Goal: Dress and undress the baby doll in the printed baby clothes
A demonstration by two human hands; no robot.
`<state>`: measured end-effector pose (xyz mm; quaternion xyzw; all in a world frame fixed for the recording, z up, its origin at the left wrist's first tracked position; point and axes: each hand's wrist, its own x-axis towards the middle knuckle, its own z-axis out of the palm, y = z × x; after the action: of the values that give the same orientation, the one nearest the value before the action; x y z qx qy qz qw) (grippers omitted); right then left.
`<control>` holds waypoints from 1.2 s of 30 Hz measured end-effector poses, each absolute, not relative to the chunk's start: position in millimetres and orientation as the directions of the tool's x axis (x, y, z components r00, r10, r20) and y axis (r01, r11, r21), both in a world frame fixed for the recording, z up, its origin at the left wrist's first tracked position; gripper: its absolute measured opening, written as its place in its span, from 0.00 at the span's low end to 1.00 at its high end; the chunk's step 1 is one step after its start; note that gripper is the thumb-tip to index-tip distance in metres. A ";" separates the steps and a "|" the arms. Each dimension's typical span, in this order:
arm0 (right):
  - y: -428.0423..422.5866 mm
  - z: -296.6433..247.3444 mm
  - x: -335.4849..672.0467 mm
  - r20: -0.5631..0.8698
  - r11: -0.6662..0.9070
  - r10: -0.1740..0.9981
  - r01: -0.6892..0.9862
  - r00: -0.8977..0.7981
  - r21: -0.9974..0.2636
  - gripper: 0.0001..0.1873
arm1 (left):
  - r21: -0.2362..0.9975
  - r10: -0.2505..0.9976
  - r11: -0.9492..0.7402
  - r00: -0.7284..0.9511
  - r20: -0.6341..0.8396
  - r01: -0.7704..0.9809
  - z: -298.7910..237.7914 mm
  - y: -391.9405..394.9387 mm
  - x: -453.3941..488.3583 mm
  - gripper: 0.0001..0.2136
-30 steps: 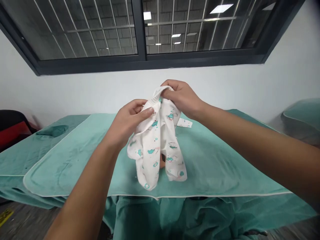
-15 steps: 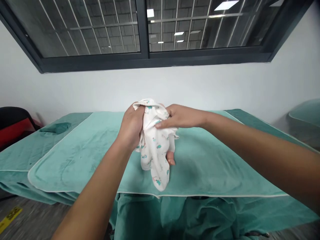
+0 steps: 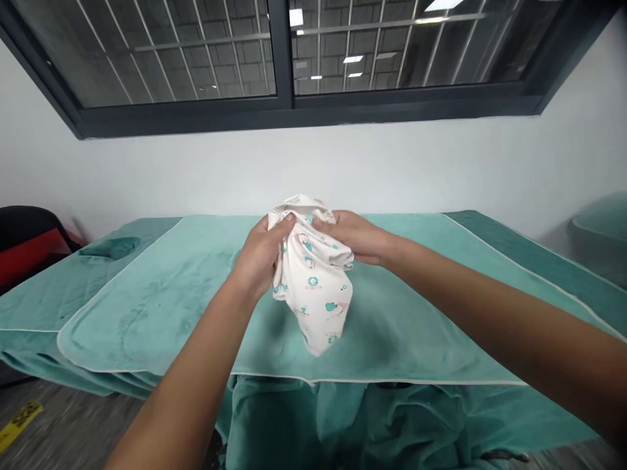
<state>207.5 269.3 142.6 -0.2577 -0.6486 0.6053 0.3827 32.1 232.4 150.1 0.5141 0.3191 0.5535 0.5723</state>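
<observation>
A small white cloth garment [image 3: 318, 294] with teal and pink cartoon prints hangs bunched between my two hands, above the bed. Its exact kind is hard to tell because it is gathered up. My left hand [image 3: 262, 251] grips its upper left side, thumb lying over the fabric. On the upper right, my right hand [image 3: 355, 235] is closed on it, the thumb in front and the other fingers mostly hidden behind the cloth. A hemmed opening shows at the top, and the lower part tapers to a loose point.
Under my hands lies a bed with a light green plush cover [image 3: 161, 287], with a face hole [image 3: 112, 248] at its left end. Behind it are a white wall [image 3: 313, 163] and a dark-framed window [image 3: 284, 111]. A red and black object [image 3: 34, 245] stands at far left.
The garment has turned and spread, showing a broader printed face. My right hand has shifted, its thumb now higher. Skin-coloured tips seen below the cloth are now out of sight.
</observation>
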 end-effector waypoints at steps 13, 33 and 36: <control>270.8 126.0 209.3 0.201 0.030 0.853 -0.339 -0.482 -0.940 0.18 | 0.995 0.794 0.101 0.604 -0.070 -0.018 117.6 229.4 6.7 0.25; 230.6 46.0 226.2 -0.033 -0.189 0.895 -0.311 -0.446 -0.932 0.26 | 0.956 0.690 0.252 0.665 -0.286 0.149 89.3 234.2 15.3 0.24; 204.4 11.3 232.5 -0.123 -0.190 0.935 -0.175 -0.333 -0.966 0.28 | 0.932 0.625 0.195 0.693 -0.359 0.307 79.8 225.4 20.0 0.22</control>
<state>232.5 204.4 11.3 -0.3968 -0.4787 0.6614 0.4194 20.0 225.4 79.8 0.6235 0.3735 0.1174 0.6768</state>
